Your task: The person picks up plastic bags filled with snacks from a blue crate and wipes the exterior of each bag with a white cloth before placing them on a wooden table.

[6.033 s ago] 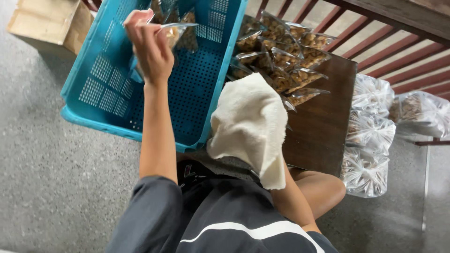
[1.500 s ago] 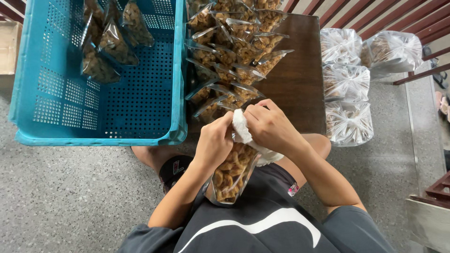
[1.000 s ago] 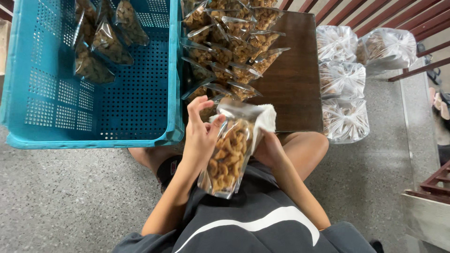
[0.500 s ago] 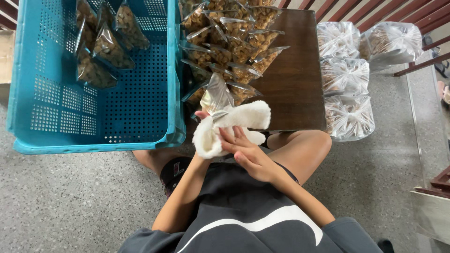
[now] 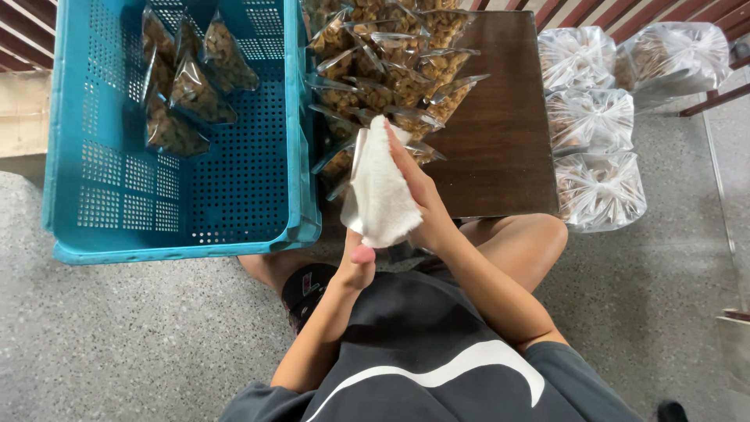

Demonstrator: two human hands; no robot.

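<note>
A white cloth (image 5: 380, 195) is wrapped round a clear snack bag (image 5: 358, 153), of which only a thin edge shows at the cloth's left side. My right hand (image 5: 422, 199) lies flat along the cloth's right side and presses it against the bag. Just under the cloth, my left hand (image 5: 355, 264) grips the bundle from below, thumb up. Both hands are held over my lap, in front of the low wooden table (image 5: 500, 133).
A blue perforated crate (image 5: 117, 227) stands at the left with several filled snack bags (image 5: 191, 86) in its far part. A pile of snack bags (image 5: 391, 70) covers the table's left half. Three large clear sacks (image 5: 594, 125) sit on the floor at the right.
The cloth has slid up over the bag, which was partly visible half a second ago. My right hand moved from on top of the cloth to its right side.
</note>
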